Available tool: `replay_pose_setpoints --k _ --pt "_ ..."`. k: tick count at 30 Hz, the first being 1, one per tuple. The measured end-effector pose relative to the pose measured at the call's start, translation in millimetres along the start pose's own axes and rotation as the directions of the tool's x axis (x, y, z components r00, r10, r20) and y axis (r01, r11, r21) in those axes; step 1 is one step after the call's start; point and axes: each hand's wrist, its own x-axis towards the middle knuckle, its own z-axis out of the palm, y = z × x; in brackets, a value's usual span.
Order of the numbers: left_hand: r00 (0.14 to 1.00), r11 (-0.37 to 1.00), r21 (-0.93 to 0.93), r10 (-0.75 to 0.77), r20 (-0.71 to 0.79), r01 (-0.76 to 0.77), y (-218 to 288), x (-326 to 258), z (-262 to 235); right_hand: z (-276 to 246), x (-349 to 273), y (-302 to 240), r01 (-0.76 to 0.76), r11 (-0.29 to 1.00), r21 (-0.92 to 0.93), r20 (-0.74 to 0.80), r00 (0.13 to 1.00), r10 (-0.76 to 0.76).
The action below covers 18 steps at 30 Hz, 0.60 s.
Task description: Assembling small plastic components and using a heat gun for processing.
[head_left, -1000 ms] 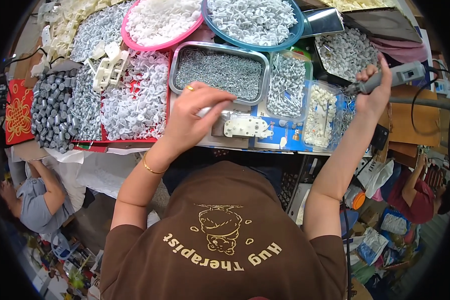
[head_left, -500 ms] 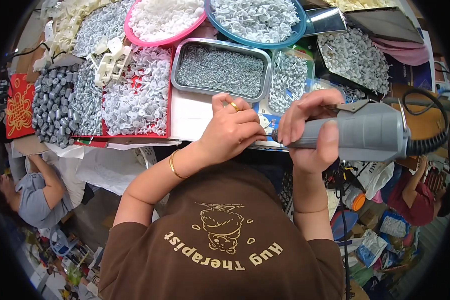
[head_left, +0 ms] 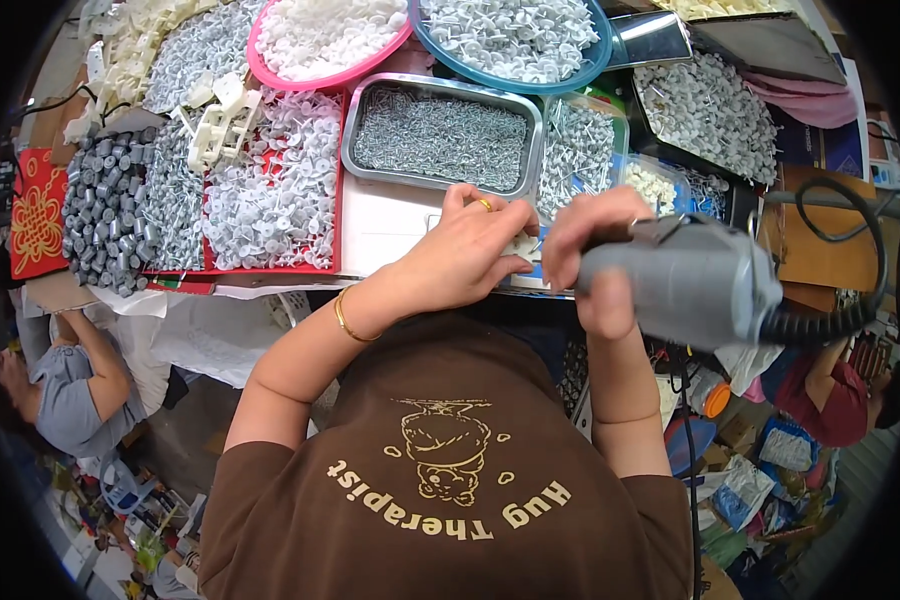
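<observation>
A grey electric screwdriver lies in the grip of my right hand, its body sideways and its front end toward my left hand. Motion blurs the tool and the fingers, and I cannot make out its bit. My left hand, with a ring and a bangle, pinches a small whitish plastic piece over the table's near edge. Most of that piece is hidden by the fingers. Just beyond my left hand stands a metal tray full of small screws.
Grey cylindrical caps are heaped at the left beside a red box of white round-headed parts. Pink and blue basins of white parts stand at the back. A coiled black cable trails from the screwdriver. Other people sit at both sides.
The screwdriver has drawn back from my left hand and swung its rear end down and left. My left hand has shifted slightly, its fingers still around the small piece.
</observation>
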Motion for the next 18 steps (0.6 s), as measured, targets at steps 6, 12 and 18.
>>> replay_pose_setpoints --k 6,12,18 --pt "0.999 0.998 -0.041 -0.043 -0.002 0.043 2 -5 3 -1 11 -4 0.092 0.996 -0.007 -0.054 0.994 -0.092" --pt "0.998 0.998 -0.036 -0.055 -0.026 0.054 0 -2 0 -11 22 33 0.139 0.988 -0.068 0.131 0.983 -0.13" --pt "0.993 0.993 0.017 -0.115 -0.026 0.115 -4 -22 -17 9 18 7 0.09 0.994 0.068 -0.108 0.991 -0.083"
